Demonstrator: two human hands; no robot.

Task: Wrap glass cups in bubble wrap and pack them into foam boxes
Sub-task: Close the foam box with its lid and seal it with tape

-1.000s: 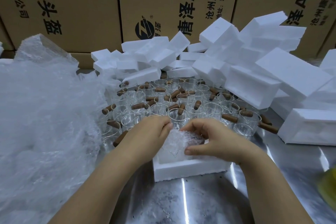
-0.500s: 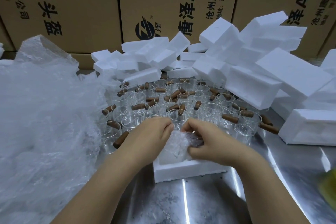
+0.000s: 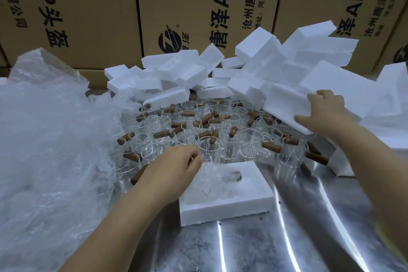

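A white foam box half (image 3: 225, 207) lies open on the steel table in front of me. Inside it sits a bubble-wrapped glass cup (image 3: 217, 178), its brown handle end showing at the right. My left hand (image 3: 176, 168) holds the wrapped cup down at its left side with curled fingers. My right hand (image 3: 322, 112) is up at the right and grips the lower edge of another foam piece (image 3: 287, 104) in the pile. Several bare glass cups with brown wooden handles (image 3: 212, 137) stand behind the box.
A big heap of bubble wrap (image 3: 50, 139) fills the left side. A pile of white foam box halves (image 3: 276, 68) runs across the back and right. Brown cardboard cartons (image 3: 198, 6) form a wall behind. The shiny steel table (image 3: 265, 249) lies bare in front.
My right hand left the wrapped cup and reached up right to take hold of a foam piece in the pile. My left hand stayed on the wrapped cup in the box.
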